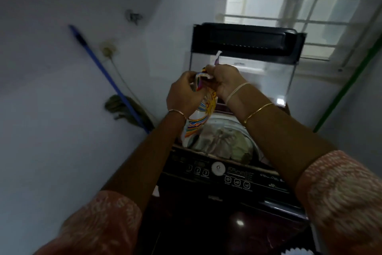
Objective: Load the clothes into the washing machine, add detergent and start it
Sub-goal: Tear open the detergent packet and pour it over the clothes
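A dark top-loading washing machine (219,199) stands in front of me with its glass lid (244,62) raised. Pale clothes (225,143) lie inside the drum. Above the drum hangs a white detergent packet (203,114) with orange and blue print. My left hand (183,93) grips the packet's upper left side. My right hand (224,79) pinches its top corner, where a torn white strip sticks up. The control panel (219,172) with a round white button faces me below the drum.
A mop with a blue handle (107,77) leans in the left wall corner beside the machine. A barred window (299,6) is behind the lid. A green pole (347,87) slants at the right.
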Available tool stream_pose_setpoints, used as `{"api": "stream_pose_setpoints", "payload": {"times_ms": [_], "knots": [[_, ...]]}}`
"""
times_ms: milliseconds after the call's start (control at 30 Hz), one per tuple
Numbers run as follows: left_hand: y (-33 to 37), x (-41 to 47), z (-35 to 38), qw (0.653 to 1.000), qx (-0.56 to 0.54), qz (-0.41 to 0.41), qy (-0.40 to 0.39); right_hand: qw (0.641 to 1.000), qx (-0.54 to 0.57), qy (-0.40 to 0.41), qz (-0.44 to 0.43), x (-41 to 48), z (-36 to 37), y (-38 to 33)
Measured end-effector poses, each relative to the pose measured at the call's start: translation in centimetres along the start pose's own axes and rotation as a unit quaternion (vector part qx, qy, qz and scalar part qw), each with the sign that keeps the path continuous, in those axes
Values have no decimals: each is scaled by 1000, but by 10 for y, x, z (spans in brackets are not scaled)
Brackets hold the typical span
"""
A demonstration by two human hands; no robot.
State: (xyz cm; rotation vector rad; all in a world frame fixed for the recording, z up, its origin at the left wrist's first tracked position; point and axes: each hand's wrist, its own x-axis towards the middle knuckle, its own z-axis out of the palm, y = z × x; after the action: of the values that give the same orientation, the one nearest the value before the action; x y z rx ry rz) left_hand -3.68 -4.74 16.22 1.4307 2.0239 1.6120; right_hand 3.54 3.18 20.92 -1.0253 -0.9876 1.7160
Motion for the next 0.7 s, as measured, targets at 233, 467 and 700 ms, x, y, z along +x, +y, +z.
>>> {"api": "stream_pose_setpoints", "payload": {"times_ms": [233,467,700], "knots": [[5,-42,-87,988,123,-13,96,994,-25,-99,38,-50,59,30],[-15,-87,-176,943,286,-94,144,980,-63,-169,84,-102,128,91],[-55,-125,-245,876,427,-171,145,955,-94,-249,131,-143,184,166]]}}
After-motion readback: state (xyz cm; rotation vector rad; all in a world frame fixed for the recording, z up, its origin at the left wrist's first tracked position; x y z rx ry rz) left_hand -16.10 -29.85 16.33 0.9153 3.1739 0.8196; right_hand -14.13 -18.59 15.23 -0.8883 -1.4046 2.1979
